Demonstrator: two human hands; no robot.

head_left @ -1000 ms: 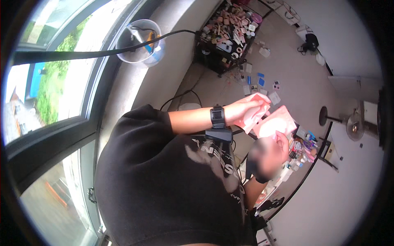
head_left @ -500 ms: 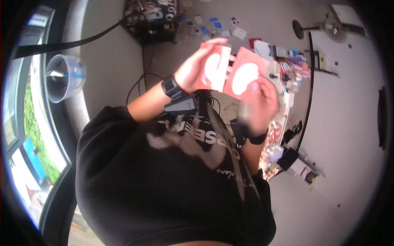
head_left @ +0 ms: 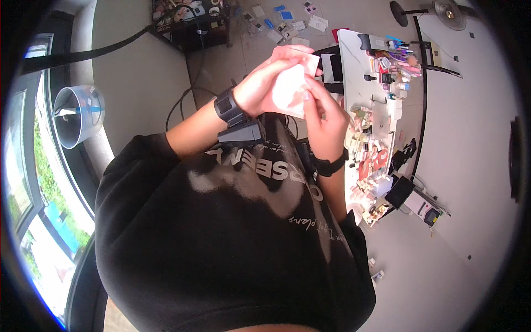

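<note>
A flat pink packet [head_left: 285, 91] with a bright white patch on its face is up in front of my chest. My left hand [head_left: 253, 88] is wrapped round it from the left, its fingers along the far edge. My right hand [head_left: 329, 124] has thumb and fingers pinched at the packet's right side, over the white patch. Whether there is one layer or two in my hands is hidden. A black band [head_left: 230, 108] circles my left wrist, and another black band [head_left: 330, 165] is on the right one.
On the right stands a white table [head_left: 357, 66] crowded with cosmetics, brushes and bottles [head_left: 390, 69]. A dark cart [head_left: 191, 33] loaded with items is at the far left. Cards and small packs [head_left: 285, 15] lie on the floor beyond. A clear tub [head_left: 88, 116] sits by the window.
Two pink pieces were held apart, one in each hand. Now my right hand has moved left against my left hand, and a single pink face shows. The view has shifted slightly.
</note>
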